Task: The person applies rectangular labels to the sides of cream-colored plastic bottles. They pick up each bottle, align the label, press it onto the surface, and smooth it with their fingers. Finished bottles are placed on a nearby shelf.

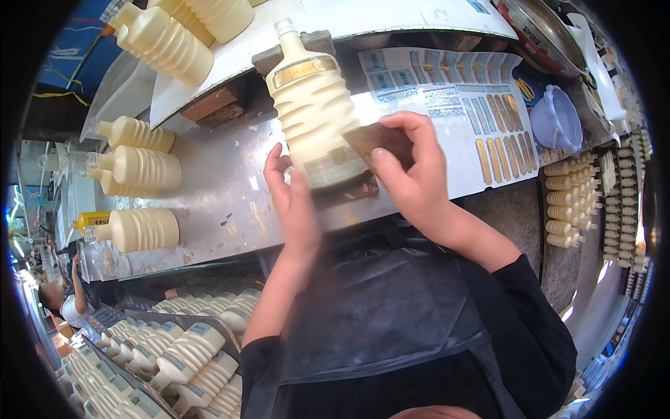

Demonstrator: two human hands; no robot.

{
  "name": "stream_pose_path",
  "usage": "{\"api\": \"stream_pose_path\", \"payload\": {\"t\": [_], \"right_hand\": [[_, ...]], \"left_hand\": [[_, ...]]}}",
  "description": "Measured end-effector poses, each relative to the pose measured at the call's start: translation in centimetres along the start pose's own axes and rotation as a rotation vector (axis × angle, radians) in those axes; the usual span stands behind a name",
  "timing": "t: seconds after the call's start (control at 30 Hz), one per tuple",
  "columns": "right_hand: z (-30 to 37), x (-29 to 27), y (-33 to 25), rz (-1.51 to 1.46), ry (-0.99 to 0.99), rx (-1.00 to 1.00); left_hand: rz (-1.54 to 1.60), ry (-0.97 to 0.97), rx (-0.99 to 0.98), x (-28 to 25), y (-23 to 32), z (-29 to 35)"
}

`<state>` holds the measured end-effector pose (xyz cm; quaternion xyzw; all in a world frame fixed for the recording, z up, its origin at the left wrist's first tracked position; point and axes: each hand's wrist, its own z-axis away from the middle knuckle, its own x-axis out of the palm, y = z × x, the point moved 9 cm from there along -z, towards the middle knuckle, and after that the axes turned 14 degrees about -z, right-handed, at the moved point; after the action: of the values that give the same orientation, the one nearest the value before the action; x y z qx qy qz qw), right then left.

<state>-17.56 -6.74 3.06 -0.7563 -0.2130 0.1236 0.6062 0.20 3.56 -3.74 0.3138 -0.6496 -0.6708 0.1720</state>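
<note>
A cream ribbed bottle lies in front of me, propped on bricks, its clear neck pointing away. A gold label band sits near its shoulder and a pale bluish label wraps its base end. Between the thumb and fingers of my right hand is a flat dark-brown scraper-like piece, its edge against or just over the bottle's lower right side. My left hand, slightly blurred, is at the bottle's lower left with fingers apart and nothing in it; whether it touches the bottle I cannot tell.
Label sheets with silver and gold strips lie right of the bottle, near a lavender bucket. Several cream bottles lie on the metal table's left. Crates of labelled bottles stand lower left. Another person is at far left.
</note>
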Motion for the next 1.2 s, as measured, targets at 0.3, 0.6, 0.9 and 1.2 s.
{"api": "stream_pose_path", "payload": {"t": [0.3,0.6,0.9,1.2], "right_hand": [[0.7,-1.9,4.7,0.15,0.117,-0.037],[-0.4,-2.8,5.4,-0.314,0.164,0.087],[-0.4,-2.5,8.5,-0.382,-0.046,0.667],[-0.7,-0.2,8.6,-0.117,-0.087,0.475]], "left_hand": [[-0.133,0.042,0.122,1.3,-0.1,-0.8],[0.136,-0.001,0.063,1.8,0.3,-0.6],[0.202,-0.026,-0.013,1.4,-0.1,-0.6],[-0.22,-0.012,0.111,1.4,-1.4,-1.0]]}}
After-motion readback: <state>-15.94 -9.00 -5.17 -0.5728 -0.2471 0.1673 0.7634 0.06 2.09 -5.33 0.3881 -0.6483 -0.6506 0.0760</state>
